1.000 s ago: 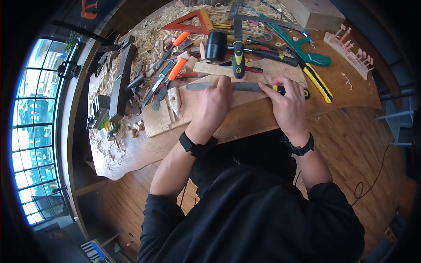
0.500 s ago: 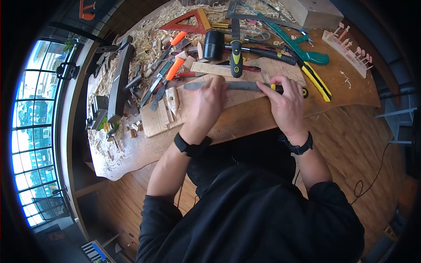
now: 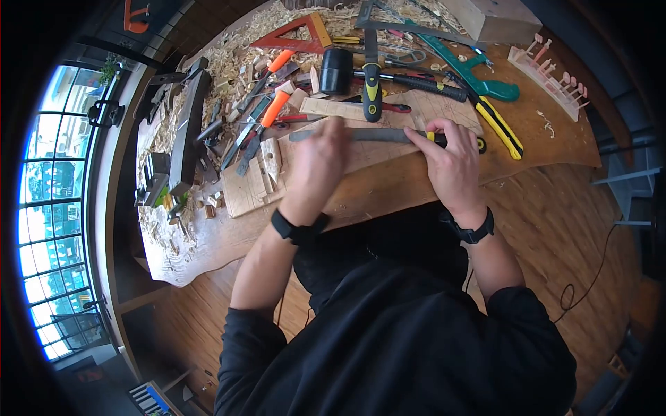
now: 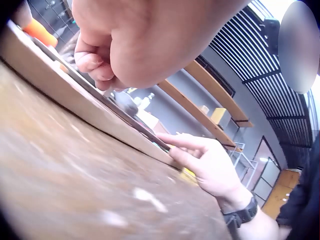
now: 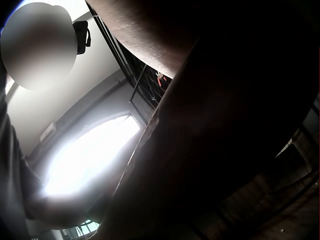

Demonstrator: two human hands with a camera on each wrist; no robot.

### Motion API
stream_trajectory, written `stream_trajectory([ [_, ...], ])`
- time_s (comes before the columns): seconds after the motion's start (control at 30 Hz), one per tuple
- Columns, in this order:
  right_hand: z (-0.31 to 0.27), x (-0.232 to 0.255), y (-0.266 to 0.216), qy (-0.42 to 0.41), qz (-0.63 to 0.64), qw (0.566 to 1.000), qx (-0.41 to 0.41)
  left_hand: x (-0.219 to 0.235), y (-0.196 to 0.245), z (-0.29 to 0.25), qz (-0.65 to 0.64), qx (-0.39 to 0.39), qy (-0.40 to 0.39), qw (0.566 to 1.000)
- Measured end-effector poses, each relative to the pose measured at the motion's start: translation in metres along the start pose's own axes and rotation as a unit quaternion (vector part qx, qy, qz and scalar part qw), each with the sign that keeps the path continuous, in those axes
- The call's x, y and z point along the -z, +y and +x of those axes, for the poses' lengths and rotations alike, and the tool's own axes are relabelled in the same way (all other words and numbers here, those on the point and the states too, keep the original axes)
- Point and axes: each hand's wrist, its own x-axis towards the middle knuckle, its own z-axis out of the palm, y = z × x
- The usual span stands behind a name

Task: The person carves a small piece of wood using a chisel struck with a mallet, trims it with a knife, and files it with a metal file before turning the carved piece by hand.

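A long grey file (image 3: 378, 135) lies flat and crosswise on a pale wooden board (image 3: 361, 156) near the front edge of the desk (image 3: 555, 139), its yellow-and-black handle end pointing right. The board's near edge runs close to the desk's curved near rim, so little open room lies on the person's side of the file, while the far side is hemmed in by a strip of wood (image 3: 340, 109) and a black-and-yellow handled tool (image 3: 372, 83) lying just beyond. The left hand (image 3: 319, 163) sits over the file's left part, blurred in the head view; the left wrist view shows its fingers (image 4: 92, 62) curled down onto the blade, pressing it against the board's edge. The right hand (image 3: 451, 163) holds the handle end, its fingers (image 3: 438, 128) curled over the top and pinching the handle, with the wrist bent back toward the body. Both forearms reach forward from black sleeves, each wrist wearing a dark band. Farther off, a black rubber mallet (image 3: 338, 71), a red triangle square (image 3: 295, 38), a green-handled saw (image 3: 479, 73) and a yellow utility knife (image 3: 501, 126) crowd the far half of the desk, and chisels with orange handles (image 3: 275, 107) lie to the far left among wood shavings. The right wrist view is too dark to read.
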Motion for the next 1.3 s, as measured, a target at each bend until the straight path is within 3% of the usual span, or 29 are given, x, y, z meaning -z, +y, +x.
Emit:
stream_trajectory([
  [0.07,0.0,0.0,0.0,0.003,0.002,1.0,0.002,0.011,-0.03,0.002,0.059,0.007,0.02,0.998],
  [0.17,-0.001,0.002,0.0,0.004,0.003,1.0,0.004,0.01,-0.032,0.003,0.083,0.009,0.031,0.996],
  [0.23,0.002,0.0,0.0,0.004,0.006,1.0,0.007,-0.004,-0.002,0.002,0.015,0.026,-0.026,0.999],
  [0.3,0.001,0.0,0.0,0.001,0.007,1.0,-0.001,-0.027,0.031,0.0,-0.068,-0.015,0.005,0.998],
  [0.33,0.0,0.001,-0.001,-0.004,0.006,1.0,0.001,-0.026,0.038,0.001,-0.042,-0.018,-0.005,0.999],
  [0.43,0.001,0.0,-0.001,0.005,0.008,1.0,-0.005,-0.012,0.014,-0.001,-0.031,-0.022,-0.009,0.999],
  [0.53,0.001,0.003,0.0,0.012,0.007,1.0,0.002,0.007,-0.036,0.004,0.071,-0.013,0.037,0.997],
  [0.63,0.001,0.002,0.0,0.008,0.014,1.0,0.008,0.005,-0.025,0.008,0.085,0.015,0.047,0.995],
  [0.7,-0.001,0.001,0.001,0.007,0.002,1.0,-0.001,-0.002,0.003,0.01,0.022,0.015,-0.001,1.0],
  [0.73,0.0,0.001,0.001,0.006,0.001,1.0,0.0,-0.011,0.008,0.011,0.011,-0.018,0.033,0.999],
  [0.97,0.002,0.002,0.001,0.009,0.005,1.0,-0.003,0.005,-0.004,0.008,-0.1,0.032,-0.009,0.994],
  [1.0,0.001,0.002,0.001,0.006,0.003,1.0,-0.001,0.013,0.001,0.006,-0.234,0.129,-0.029,0.963],
  [1.03,0.001,0.003,0.0,0.003,0.002,1.0,0.001,0.021,0.002,0.004,-0.362,0.221,-0.048,0.904],
  [1.07,0.001,0.003,0.0,0.005,0.003,1.0,0.003,0.023,-0.004,-0.001,-0.504,0.228,-0.045,0.832],
  [1.1,0.001,0.003,-0.001,0.003,0.003,1.0,0.0,0.026,-0.004,-0.004,-0.504,0.227,-0.041,0.833],
  [1.17,0.003,0.004,-0.002,0.001,0.007,1.0,0.006,0.032,-0.005,-0.01,-0.761,0.218,-0.02,0.611],
  [1.2,0.004,0.005,-0.003,-0.003,0.003,1.0,0.002,0.036,-0.007,-0.013,-0.795,0.198,-0.038,0.573],
  [1.23,0.004,0.006,-0.005,-0.008,0.0,1.0,-0.002,0.039,-0.008,-0.016,-0.794,0.196,-0.03,0.575],
  [1.3,0.006,0.006,-0.007,-0.005,0.006,1.0,0.008,0.041,-0.007,-0.021,-0.855,0.169,-0.047,0.488],
])
